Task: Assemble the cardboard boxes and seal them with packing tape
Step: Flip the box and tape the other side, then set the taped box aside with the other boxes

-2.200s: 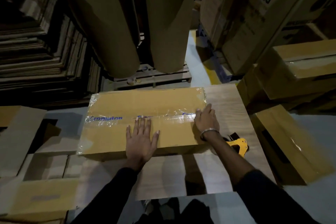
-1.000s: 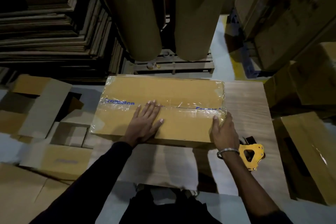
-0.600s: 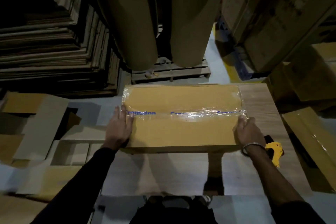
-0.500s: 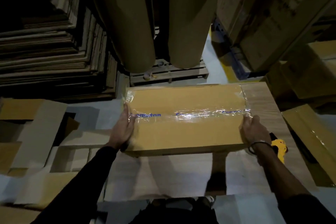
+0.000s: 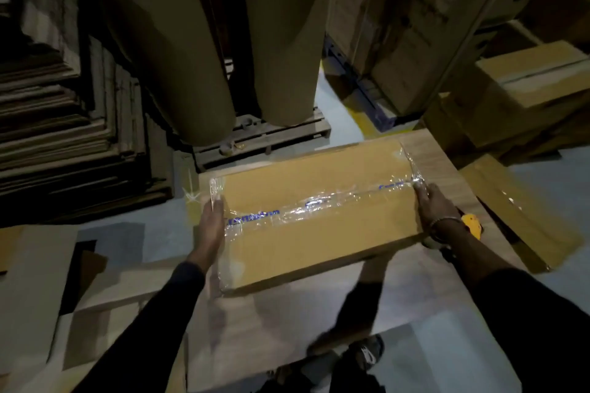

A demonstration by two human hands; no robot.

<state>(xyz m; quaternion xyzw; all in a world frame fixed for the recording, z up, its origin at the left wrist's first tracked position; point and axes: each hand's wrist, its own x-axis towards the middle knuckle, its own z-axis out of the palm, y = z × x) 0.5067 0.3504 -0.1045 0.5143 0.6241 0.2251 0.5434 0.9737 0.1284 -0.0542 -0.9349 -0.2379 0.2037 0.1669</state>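
Note:
A flat yellow-brown cardboard box (image 5: 319, 233) is sealed along its top seam with clear packing tape (image 5: 319, 202) printed in blue. It hangs tilted just above the wooden table (image 5: 443, 169), with its right end further away. My left hand (image 5: 212, 222) presses flat against the left end, fingers straight. My right hand (image 5: 431, 206) grips the right end at the tape, a bracelet on the wrist. A yellow tape dispenser (image 5: 472, 225) lies on the table behind my right wrist, mostly hidden.
Two big brown paper rolls (image 5: 281, 41) stand on a pallet (image 5: 271, 137) straight ahead. Stacks of flat cardboard (image 5: 64, 124) fill the left. LG cartons (image 5: 415, 25) and taped boxes (image 5: 526, 80) crowd the right. Unfolded boxes (image 5: 35, 281) lie on the floor at left.
My hands slid from the top of the box out to its two ends. The box has since come up off the table and turned, right end away from me.

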